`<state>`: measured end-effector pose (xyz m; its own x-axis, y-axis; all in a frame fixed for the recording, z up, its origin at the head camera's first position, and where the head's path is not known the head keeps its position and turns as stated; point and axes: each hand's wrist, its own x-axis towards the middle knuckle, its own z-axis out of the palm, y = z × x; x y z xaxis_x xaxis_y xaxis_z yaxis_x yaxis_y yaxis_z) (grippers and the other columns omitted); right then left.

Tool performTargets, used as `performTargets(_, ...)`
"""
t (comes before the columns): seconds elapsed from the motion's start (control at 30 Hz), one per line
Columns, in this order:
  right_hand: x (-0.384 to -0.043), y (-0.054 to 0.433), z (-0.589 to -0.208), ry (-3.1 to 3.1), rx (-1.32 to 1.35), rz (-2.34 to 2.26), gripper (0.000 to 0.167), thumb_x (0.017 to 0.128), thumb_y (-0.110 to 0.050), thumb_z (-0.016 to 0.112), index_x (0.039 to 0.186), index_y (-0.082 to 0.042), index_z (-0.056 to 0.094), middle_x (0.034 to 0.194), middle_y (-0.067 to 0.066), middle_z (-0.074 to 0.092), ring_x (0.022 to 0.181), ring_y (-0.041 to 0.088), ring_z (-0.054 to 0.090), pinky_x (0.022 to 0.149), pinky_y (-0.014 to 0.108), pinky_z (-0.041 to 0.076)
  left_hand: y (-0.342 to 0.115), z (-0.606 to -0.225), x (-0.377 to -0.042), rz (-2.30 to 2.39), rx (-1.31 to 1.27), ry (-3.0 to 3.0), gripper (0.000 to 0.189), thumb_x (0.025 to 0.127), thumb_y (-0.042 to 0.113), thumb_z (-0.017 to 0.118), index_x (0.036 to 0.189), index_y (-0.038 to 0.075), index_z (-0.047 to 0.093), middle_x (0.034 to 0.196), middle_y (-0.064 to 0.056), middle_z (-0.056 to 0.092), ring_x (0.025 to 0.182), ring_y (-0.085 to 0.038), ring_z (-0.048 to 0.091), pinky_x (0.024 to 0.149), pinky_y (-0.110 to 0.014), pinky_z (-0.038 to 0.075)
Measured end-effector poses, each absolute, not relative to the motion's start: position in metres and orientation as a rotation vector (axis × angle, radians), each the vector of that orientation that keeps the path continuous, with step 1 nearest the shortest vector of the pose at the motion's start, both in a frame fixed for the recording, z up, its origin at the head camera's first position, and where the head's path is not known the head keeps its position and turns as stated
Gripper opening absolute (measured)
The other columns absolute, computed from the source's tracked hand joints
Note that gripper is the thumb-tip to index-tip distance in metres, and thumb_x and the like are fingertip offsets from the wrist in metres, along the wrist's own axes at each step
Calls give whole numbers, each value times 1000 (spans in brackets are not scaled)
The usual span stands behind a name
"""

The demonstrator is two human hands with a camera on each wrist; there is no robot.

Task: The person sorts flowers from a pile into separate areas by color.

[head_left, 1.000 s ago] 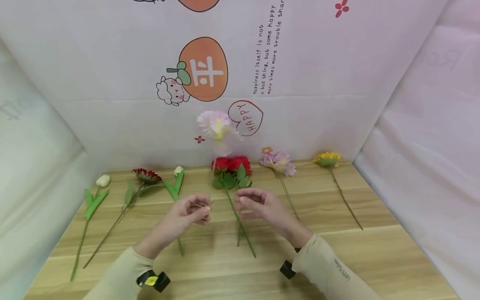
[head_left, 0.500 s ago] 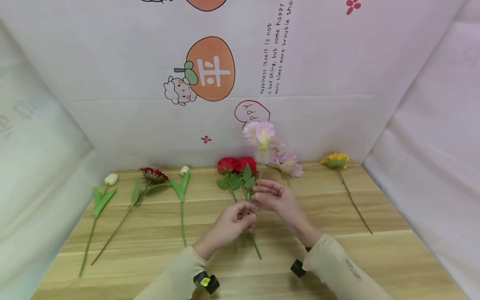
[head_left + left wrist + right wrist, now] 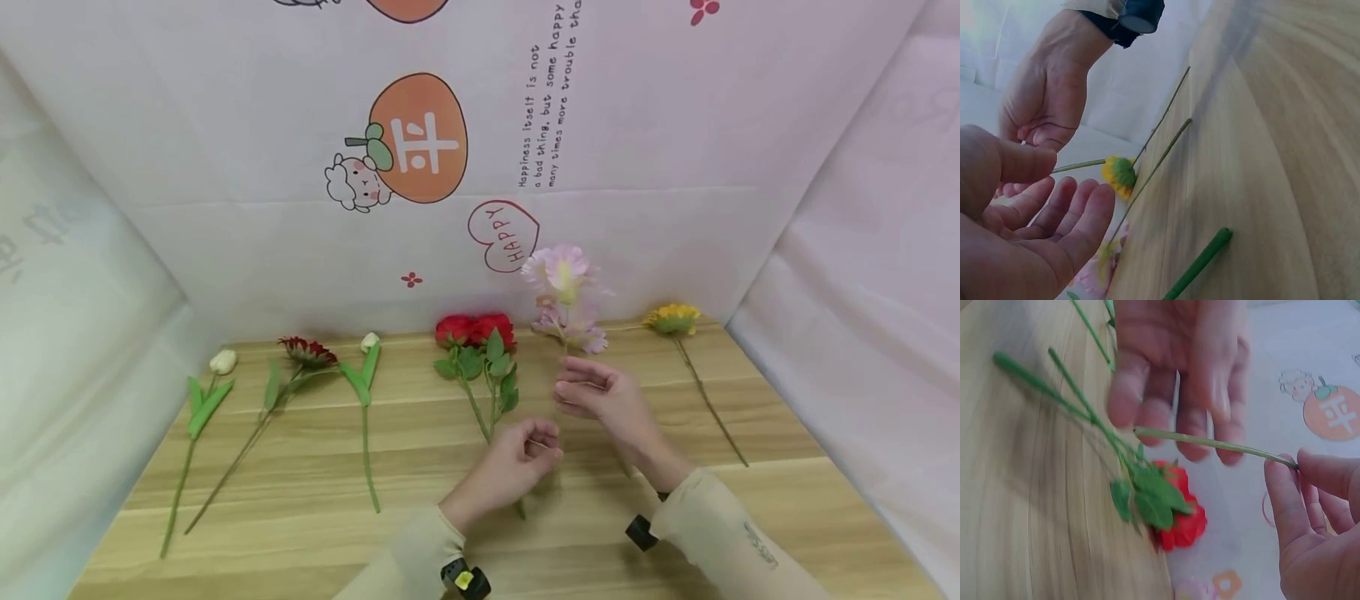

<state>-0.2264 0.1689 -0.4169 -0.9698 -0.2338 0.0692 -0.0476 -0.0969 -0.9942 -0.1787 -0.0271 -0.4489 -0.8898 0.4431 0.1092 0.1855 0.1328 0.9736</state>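
A pale pink flower stands upright over the table, its thin stem pinched between the thumb and fingers of my right hand. Below and to the left of it is my left hand, close around the stem's lower end. In the right wrist view the left fingers are fairly straight behind the stem, and the thumb does not visibly press on it. Another pink flower lies on the table behind the held one. Two red roses lie just left of the hands.
On the wooden table to the left lie two white tulips and a dark red flower. A yellow flower lies at the right. A printed white cloth rises behind, with white sheets at both sides.
Both hands and the upright pink flower have moved right, from left of the roses to in front of the lying pink flower. The left hand has loosened, with the flower now in the right.
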Motion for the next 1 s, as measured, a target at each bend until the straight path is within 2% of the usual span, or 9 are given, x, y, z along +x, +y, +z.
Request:
performTargets(0.13, -228, 188, -419, 2058, -309, -2162, 48, 96, -5, 70, 139, 6, 52, 111, 9, 66, 101, 26, 71, 92, 44, 57, -31, -451, -172, 1783, 635, 2173, 22, 101, 14, 65, 120, 3, 65, 113, -11, 67, 98, -12, 66, 81, -22, 56)
performTargets(0.27, -230, 204, -424, 2048, -281, -2142, 48, 96, -1, 68, 138, 11, 49, 110, 10, 64, 97, 21, 72, 91, 42, 57, -46, -452, -170, 1699, 682, 2236, 20, 102, 20, 65, 117, 8, 68, 113, -4, 69, 95, -9, 65, 82, -23, 56)
performTargets(0.43, -233, 221, -429, 2015, -256, -2155, 49, 98, 4, 63, 141, 13, 41, 109, 8, 61, 95, 19, 72, 91, 41, 57, -76, -451, -171, 1597, 725, 2355, 19, 102, 24, 64, 117, 13, 68, 115, -4, 69, 97, -9, 64, 84, -25, 55)
performTargets(0.77, -246, 245, -442, 1964, -168, -2083, 66, 101, 5, 57, 154, 11, 18, 115, 7, 61, 103, 22, 70, 95, 35, 55, -164, -444, -171, 1481, 694, 2548, 22, 101, 21, 65, 118, 8, 67, 117, -10, 67, 101, -21, 64, 86, -30, 56)
performTargets(0.87, -252, 249, -446, 1949, -135, -2067, 66, 101, 6, 56, 155, 10, 18, 118, 11, 61, 106, 27, 69, 95, 35, 55, -198, -443, -170, 1443, 625, 2643, 22, 100, 21, 67, 117, 8, 67, 116, -11, 68, 100, -22, 65, 85, -29, 57)
performTargets(1.0, -258, 251, -451, 2118, -149, -1931, 62, 101, 4, 58, 153, 10, 25, 124, 24, 56, 105, 29, 69, 92, 36, 58, -243, -441, -171, 1354, 536, 2779, 21, 100, 17, 67, 116, 3, 67, 114, -12, 68, 98, -19, 65, 84, -31, 57)
